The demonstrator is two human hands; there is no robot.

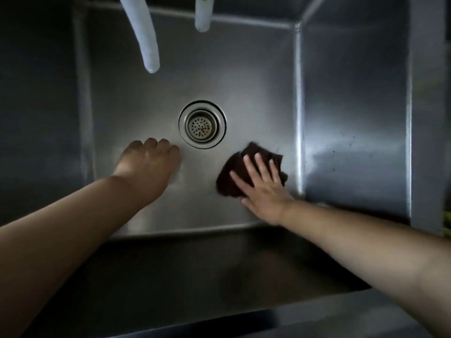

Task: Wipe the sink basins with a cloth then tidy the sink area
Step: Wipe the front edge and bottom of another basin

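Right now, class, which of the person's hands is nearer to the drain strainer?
Left. The left hand lies just beside the drain strainer, knuckles almost at its rim. The right hand presses the dark cloth farther off, near the basin's right wall.
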